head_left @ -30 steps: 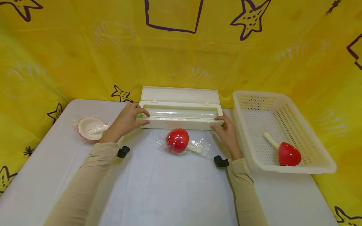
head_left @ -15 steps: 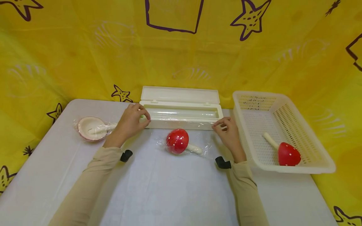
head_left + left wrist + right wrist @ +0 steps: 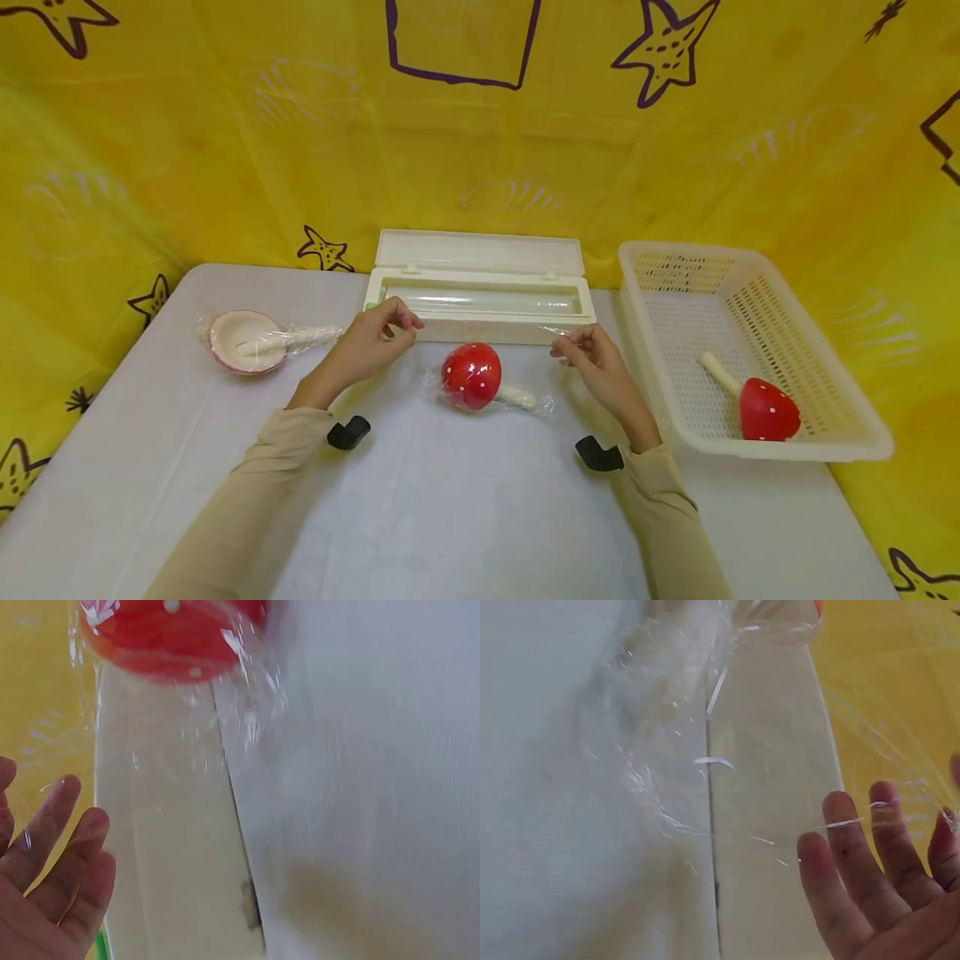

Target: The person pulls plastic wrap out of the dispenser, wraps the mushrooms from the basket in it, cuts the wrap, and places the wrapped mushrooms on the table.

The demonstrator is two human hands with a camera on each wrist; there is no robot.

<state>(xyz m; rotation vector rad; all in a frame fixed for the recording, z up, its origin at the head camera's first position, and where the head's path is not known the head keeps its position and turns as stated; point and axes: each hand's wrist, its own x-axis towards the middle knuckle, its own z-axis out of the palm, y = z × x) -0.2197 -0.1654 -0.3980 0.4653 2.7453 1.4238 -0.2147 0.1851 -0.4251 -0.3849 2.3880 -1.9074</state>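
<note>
Shifted lower since the earlier frame: left hand (image 3: 366,340), right hand (image 3: 603,371), each pinching clear film (image 3: 564,331) near frame centre; red mushroom-shaped object (image 3: 472,377), white-spotted, in clear wrap, frame centre; cream box (image 3: 502,331), open, upper centre; white basket (image 3: 821,350), right side

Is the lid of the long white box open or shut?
Open: the lid stands back behind the box, leaving the roll inside exposed.

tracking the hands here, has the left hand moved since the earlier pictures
Yes: in the head view, the left hand has moved rightward, closer to the white basket, and slightly lower in the picture.
</note>
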